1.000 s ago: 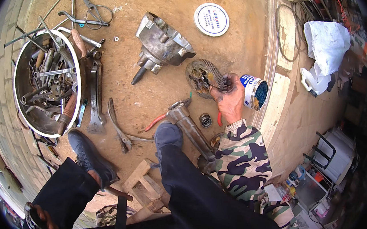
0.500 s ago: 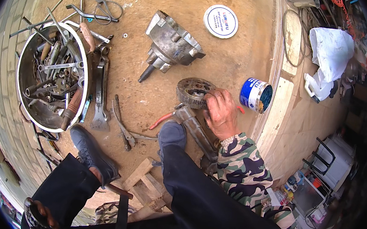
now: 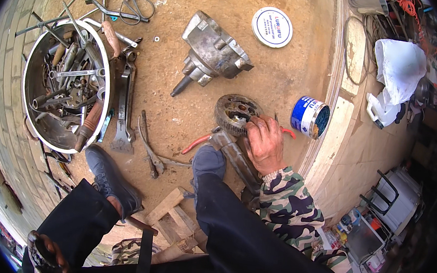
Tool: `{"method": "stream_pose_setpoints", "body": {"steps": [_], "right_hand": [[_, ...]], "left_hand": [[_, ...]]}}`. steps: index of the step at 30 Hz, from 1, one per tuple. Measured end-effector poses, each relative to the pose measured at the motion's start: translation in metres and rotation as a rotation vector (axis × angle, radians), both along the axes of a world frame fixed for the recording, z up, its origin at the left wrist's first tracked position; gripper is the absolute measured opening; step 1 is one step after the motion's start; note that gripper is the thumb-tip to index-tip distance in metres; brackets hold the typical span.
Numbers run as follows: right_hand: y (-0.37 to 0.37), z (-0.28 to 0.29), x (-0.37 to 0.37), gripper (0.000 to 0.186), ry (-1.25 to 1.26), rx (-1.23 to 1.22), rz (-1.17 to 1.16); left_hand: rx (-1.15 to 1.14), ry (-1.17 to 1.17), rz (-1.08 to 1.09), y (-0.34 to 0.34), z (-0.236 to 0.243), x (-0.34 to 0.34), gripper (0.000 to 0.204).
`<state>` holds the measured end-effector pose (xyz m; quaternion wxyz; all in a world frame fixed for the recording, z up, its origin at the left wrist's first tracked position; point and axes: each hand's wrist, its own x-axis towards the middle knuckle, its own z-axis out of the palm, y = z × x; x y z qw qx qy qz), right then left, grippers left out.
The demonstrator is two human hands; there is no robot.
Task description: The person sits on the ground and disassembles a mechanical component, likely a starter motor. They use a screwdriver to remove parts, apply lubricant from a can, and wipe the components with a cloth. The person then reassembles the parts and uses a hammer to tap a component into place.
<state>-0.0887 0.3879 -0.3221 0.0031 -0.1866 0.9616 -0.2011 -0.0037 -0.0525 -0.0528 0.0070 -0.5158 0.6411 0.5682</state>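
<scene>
My right hand [image 3: 265, 145], its fingers bent and drawn together, is at the near right edge of a round toothed metal gear [image 3: 226, 117]. Whatever may be in its grip is hidden by the fingers. A red handle end [image 3: 288, 133] shows just beyond them, and another red handle [image 3: 195, 143] lies left of the gear. Below the gear, a long metal bar-like part [image 3: 237, 157] stretches past my shoe. At the lower left my left hand [image 3: 57, 256] is curled against something dark that I cannot make out.
A round basin [image 3: 103, 124] full of hand tools stands left. A metal housing with a shaft [image 3: 214, 53] lies beyond the gear. A blue-and-white can [image 3: 302, 112] lies right, its round white lid [image 3: 272, 27] farther off. Tongs [image 3: 148, 148] and a wooden frame [image 3: 168, 206] are near my feet.
The whole view has shifted slightly, carrying things rightward. My right hand has moved a little nearer to me against the gear, with its fingers more bunched. The left hand stays low at left.
</scene>
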Motion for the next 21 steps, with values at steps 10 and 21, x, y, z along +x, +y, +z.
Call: {"method": "stream_pose_setpoints", "body": {"steps": [10, 21], "right_hand": [[0.0019, 0.0021, 0.0041, 0.052, -0.01, 0.019, -0.054], [0.0064, 0.0018, 0.0015, 0.052, -0.058, -0.04, -0.107]], "left_hand": [[0.006, 0.011, 0.003, 0.0006, -0.0015, 0.0008, 0.021], [0.013, 0.009, 0.0, -0.0003, -0.0021, -0.0009, 0.023]]}}
